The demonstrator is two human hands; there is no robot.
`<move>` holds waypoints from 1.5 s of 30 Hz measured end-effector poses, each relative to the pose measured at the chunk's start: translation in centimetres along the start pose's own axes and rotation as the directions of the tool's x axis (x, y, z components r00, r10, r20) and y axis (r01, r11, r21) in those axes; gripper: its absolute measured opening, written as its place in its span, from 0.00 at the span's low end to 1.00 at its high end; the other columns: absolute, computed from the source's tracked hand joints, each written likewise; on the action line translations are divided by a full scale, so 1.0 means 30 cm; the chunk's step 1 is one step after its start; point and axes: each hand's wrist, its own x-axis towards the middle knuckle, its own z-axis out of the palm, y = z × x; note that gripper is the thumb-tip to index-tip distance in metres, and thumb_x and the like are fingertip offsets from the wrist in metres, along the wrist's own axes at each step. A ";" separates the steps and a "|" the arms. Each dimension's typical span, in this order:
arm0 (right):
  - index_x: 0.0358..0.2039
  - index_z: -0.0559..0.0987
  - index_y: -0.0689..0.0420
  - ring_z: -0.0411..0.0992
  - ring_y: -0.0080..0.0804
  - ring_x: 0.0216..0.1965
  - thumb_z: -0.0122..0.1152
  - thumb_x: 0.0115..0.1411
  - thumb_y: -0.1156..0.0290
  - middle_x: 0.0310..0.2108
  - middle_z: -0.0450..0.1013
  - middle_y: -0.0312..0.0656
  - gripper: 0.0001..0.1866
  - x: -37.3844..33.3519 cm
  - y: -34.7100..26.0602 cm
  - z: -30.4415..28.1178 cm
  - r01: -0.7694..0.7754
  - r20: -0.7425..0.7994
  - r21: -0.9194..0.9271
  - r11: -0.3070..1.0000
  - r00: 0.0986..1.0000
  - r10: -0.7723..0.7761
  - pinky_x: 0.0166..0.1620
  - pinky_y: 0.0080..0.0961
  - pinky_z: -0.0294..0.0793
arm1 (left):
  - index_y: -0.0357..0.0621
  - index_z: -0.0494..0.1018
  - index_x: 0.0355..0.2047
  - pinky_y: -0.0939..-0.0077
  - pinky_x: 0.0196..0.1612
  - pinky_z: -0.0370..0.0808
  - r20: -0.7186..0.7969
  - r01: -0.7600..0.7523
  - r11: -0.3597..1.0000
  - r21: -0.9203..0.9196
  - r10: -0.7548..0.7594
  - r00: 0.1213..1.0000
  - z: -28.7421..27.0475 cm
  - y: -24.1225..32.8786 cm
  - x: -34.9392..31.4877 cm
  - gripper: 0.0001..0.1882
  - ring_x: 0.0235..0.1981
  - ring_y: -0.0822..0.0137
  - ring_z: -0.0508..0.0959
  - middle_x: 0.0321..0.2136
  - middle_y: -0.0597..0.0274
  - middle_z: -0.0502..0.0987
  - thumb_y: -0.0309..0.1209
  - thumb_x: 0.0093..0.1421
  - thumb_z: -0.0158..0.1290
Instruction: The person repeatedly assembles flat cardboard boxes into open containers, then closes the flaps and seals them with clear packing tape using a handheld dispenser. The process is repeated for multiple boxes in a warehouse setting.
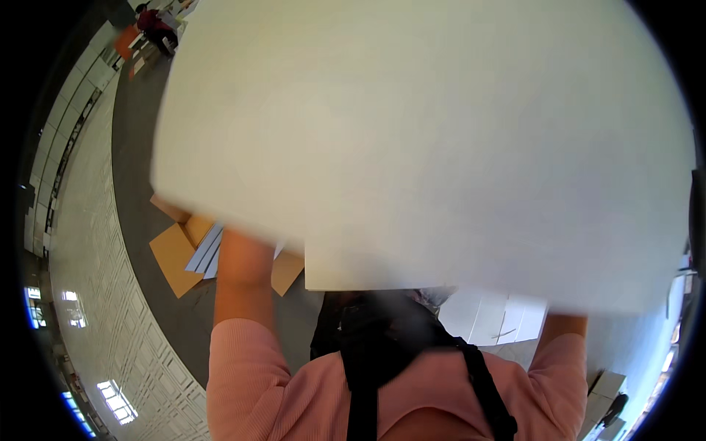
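Observation:
A large pale white sheet (412,147), smooth and stiff-looking like card or board, fills most of the view close in front of me. Its lower edge is stepped, with a corner near my middle, and parts of that edge are smeared by motion. My left forearm (246,272) rises behind the sheet's lower left, and my right arm (566,325) goes up behind its lower right. Both hands are hidden by the sheet, so their grip does not show. Below its edge lie more white panels (496,316), right of my middle.
An open brown cardboard box (176,257) holding several white flat pieces (207,253) stands on the grey floor (165,301) at left. Patterned pale flooring (110,257) lies farther left. A person in dark red (154,23) is at far upper left. Boxes (607,393) sit at lower right.

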 end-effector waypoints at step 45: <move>0.69 0.66 0.50 0.68 0.55 0.62 0.73 0.47 0.66 0.64 0.68 0.52 0.46 0.100 0.472 -0.083 0.475 0.468 -0.877 -0.079 0.879 0.094 0.62 0.45 0.70 | 0.38 0.74 0.58 0.54 0.61 0.69 -0.632 0.548 0.316 0.775 0.413 0.656 -0.726 -0.441 -0.307 0.34 0.58 0.39 0.75 0.54 0.37 0.77 0.56 0.71 0.39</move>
